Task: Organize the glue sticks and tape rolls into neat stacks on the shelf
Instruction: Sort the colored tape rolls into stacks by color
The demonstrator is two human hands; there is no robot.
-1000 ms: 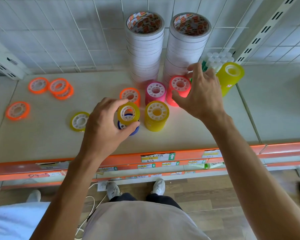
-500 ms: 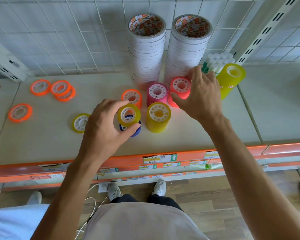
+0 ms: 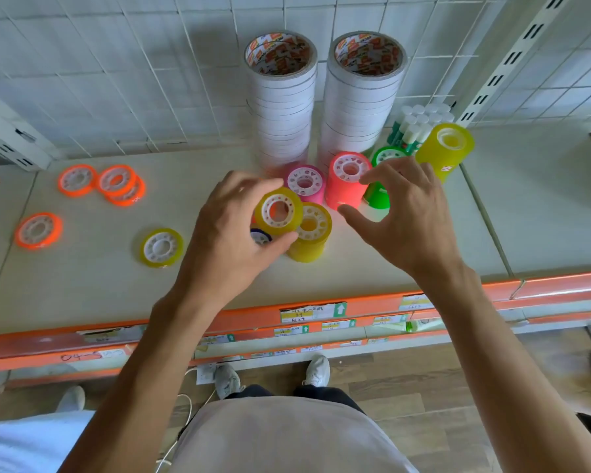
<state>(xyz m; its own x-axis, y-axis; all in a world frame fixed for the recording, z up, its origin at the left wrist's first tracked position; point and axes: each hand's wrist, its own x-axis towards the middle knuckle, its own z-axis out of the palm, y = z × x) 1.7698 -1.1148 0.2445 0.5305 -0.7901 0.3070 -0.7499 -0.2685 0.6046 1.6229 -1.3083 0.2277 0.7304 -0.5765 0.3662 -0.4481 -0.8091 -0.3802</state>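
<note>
Your forearms are bare from the lower frame edge up to the wrists, with no sleeves, watch or bands showing on them. Your left hand [image 3: 232,233] and right hand [image 3: 410,216] wear no gloves or rings that can be made out. You have on a light grey-beige top [image 3: 287,438], plain and without print. Below it are dark trousers [image 3: 297,392], and your white lace-up sneakers [image 3: 316,370] stand on the floor.

Single head-worn wide-angle view, looking steeply down and forward from close above both hands; the shelf [image 3: 82,281] lies beyond them, the floor [image 3: 423,380] beneath the forearms.
</note>
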